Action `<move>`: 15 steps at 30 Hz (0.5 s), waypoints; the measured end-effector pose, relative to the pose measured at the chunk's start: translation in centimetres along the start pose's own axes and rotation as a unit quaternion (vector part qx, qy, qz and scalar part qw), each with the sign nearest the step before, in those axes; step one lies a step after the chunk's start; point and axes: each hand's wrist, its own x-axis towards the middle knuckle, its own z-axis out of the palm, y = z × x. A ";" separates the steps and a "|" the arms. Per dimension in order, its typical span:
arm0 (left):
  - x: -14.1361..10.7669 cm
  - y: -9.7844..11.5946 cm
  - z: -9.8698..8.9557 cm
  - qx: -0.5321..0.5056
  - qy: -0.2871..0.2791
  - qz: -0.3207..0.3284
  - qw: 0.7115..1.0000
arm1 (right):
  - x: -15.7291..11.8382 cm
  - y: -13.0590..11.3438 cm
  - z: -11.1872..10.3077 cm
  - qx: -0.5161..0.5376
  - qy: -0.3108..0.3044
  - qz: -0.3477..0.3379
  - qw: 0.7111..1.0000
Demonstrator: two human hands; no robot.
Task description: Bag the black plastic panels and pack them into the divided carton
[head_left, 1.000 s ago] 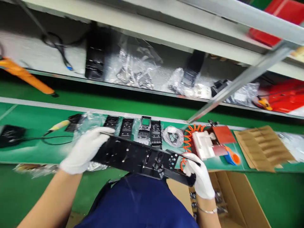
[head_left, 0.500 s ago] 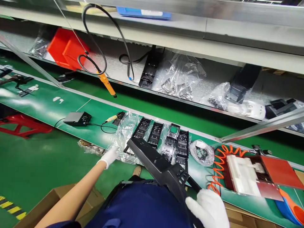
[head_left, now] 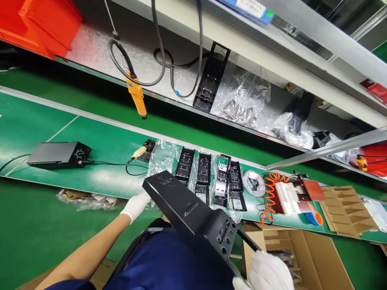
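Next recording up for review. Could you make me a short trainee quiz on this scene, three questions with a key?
1. True or false: the orange tool is lying on the bench.

2. What does the right grip hold?
A) a red bin
B) the black part
C) a clear bag

3. Order these from left to right in the picture: hose, cardboard divider, dial box.

Key
1. False; it hangs in the air.
2. B
3. Dial box, hose, cardboard divider.
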 end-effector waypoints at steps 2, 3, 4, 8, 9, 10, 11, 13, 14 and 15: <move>0.6 -0.1 -1.2 -0.040 0.004 -0.021 0.999 | 0.4 -0.3 -0.4 0.007 -0.008 -0.012 1.000; 0.8 -0.1 -1.9 -0.061 0.009 -0.034 0.997 | 0.4 -0.2 -0.7 0.017 -0.013 -0.004 1.000; 0.9 0.1 -2.6 -0.083 0.016 -0.047 0.995 | 0.3 0.0 -0.9 0.031 -0.024 0.015 0.999; 0.7 2.4 -5.1 -0.179 0.029 -0.102 0.978 | -1.0 0.2 -0.8 0.081 0.047 0.251 0.963; 0.5 3.4 -5.4 -0.205 0.025 -0.109 0.972 | -1.4 -0.1 -0.5 0.104 0.097 0.335 0.931; 0.3 4.7 -5.6 -0.229 0.016 -0.111 0.967 | -1.7 -0.4 -0.1 0.136 0.145 0.413 0.889; 0.1 6.2 -5.6 -0.252 0.002 -0.109 0.962 | -2.1 -0.8 0.4 0.172 0.182 0.475 0.844; 0.0 9.3 -5.3 -0.286 -0.035 -0.096 0.953 | -2.9 -1.5 1.2 0.232 0.203 0.545 0.779; 0.1 10.8 -4.9 -0.295 -0.053 -0.088 0.950 | -3.4 -1.8 1.6 0.245 0.196 0.562 0.766; 0.2 12.3 -4.5 -0.300 -0.066 -0.083 0.948 | -4.0 -1.9 1.8 0.244 0.184 0.571 0.762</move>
